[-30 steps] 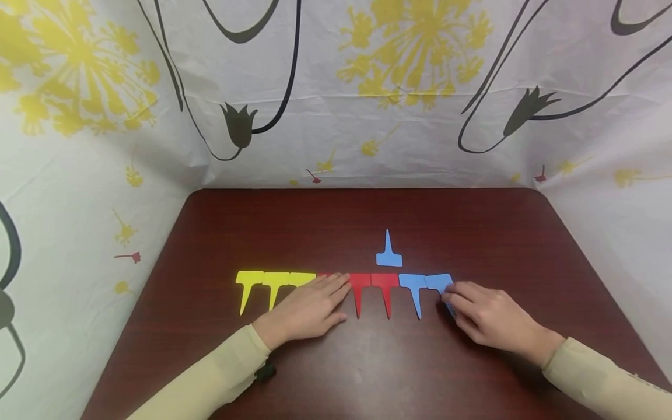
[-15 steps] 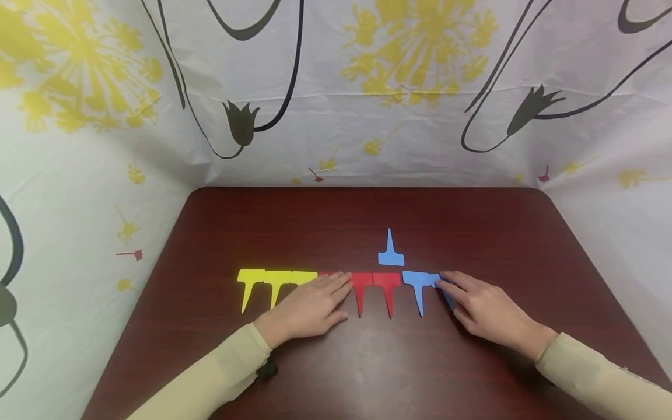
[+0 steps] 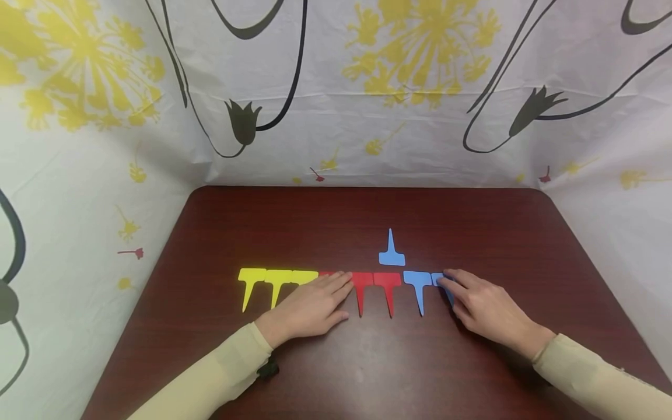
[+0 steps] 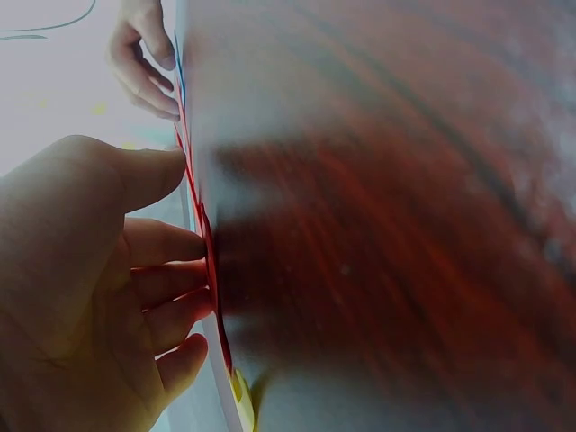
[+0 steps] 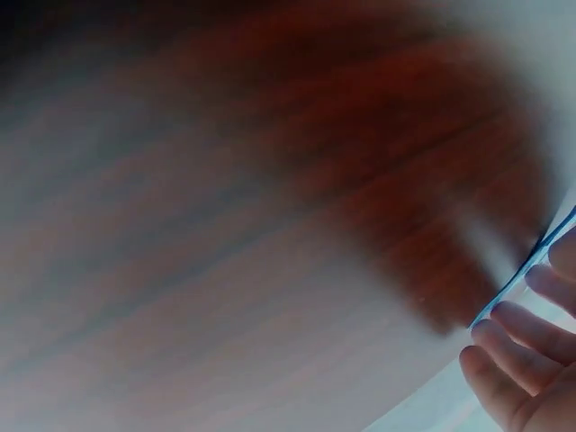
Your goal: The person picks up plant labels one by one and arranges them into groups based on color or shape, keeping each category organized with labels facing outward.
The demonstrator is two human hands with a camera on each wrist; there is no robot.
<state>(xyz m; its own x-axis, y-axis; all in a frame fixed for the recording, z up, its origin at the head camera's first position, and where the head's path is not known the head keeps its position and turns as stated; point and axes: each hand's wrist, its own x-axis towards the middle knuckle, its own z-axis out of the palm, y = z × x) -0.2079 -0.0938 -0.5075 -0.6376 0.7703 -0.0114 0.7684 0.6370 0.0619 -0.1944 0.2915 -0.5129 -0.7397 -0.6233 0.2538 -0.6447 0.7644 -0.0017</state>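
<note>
T-shaped plastic plant labels lie in a row on the table. On the left are yellow plant labels (image 3: 252,275), then red plant labels (image 3: 387,280), then a blue plant label (image 3: 417,279). My left hand (image 3: 310,306) rests flat with its fingertips on the red labels, partly covering one; the left wrist view shows the fingers (image 4: 171,283) extended against them. My right hand (image 3: 490,312) touches the rightmost blue plant label (image 3: 436,280) with its fingertips and hides much of it. One more blue plant label (image 3: 391,258) lies behind the row, stem pointing away.
The dark reddish-brown table (image 3: 294,216) has rounded far corners. A white cloth (image 3: 315,134) printed with yellow and dark flowers hangs behind it and on both sides. A small black object (image 3: 269,369) shows under the left wrist.
My right hand has shifted slightly left and its fingers now lie further over the end blue label, which sits straighter in the row. The left hand stays on the red labels.
</note>
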